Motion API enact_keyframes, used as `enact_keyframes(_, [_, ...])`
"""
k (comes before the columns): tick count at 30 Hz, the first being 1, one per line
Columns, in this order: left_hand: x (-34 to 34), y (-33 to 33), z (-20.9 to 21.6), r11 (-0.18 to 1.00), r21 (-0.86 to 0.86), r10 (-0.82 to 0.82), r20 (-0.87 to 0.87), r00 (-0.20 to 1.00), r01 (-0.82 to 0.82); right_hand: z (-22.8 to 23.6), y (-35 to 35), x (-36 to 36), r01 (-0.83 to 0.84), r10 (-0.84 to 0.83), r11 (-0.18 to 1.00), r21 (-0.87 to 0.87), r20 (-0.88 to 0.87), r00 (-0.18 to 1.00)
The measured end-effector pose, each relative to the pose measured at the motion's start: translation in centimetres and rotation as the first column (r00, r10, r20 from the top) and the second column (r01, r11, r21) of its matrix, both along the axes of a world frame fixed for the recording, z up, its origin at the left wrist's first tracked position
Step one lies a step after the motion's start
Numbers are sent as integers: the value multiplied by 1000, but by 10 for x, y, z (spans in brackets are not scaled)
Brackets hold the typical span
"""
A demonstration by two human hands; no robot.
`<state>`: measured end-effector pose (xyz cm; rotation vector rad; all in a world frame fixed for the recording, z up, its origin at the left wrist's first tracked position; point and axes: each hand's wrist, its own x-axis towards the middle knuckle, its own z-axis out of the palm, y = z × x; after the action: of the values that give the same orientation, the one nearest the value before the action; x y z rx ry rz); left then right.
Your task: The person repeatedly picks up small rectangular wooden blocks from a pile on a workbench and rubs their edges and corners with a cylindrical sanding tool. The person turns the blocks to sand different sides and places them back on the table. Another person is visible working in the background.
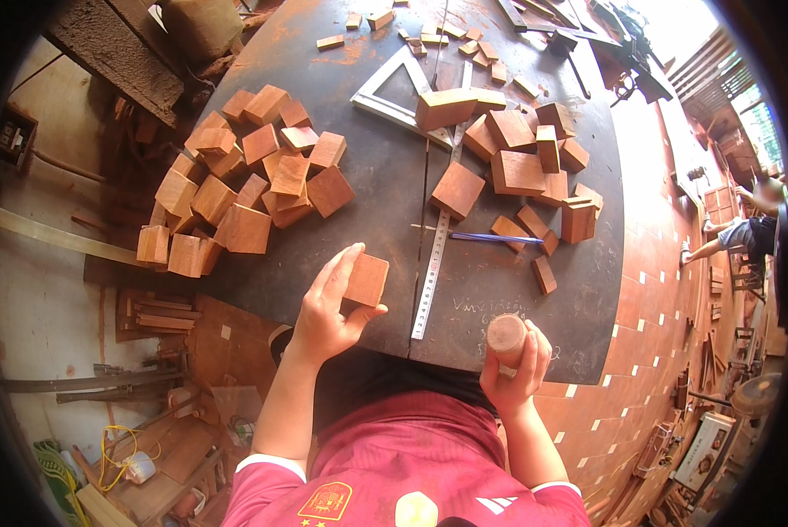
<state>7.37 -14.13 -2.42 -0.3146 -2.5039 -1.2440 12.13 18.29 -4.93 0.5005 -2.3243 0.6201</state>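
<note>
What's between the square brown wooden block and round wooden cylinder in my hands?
Head view: a straight white ruler, narrow seam and faint handwriting, on the black tabletop.

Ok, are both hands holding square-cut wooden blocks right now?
No, the left hand holds a square-edged wooden block, but the right hand holds a round wooden piece.

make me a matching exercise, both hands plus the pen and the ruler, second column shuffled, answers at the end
Column one:
1. left hand
2. right hand
3. pen
4. ruler

Column two:
a. blue
b. holds a round wooden piece
c. pale, with scale marks
d. holds a squarish wooden block

Pairs: 1-d, 2-b, 3-a, 4-c
</note>
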Motion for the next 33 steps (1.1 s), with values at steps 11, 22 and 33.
enact_keyframes(11, [0,-1,-1,1000,-9,-3,-6,1000,3,3,0,1,-13,13,1000,5,23,1000])
enact_keyframes(22, [0,0,0,1000,-3,2,1,1000,-2,4,-1,0,-23,23,1000,3,25,999])
enact_keyframes(33, [0,-1,-2,1000,-1,-1,-5,1000,1,0,0,0,-1,1,1000,-6,1,1000])
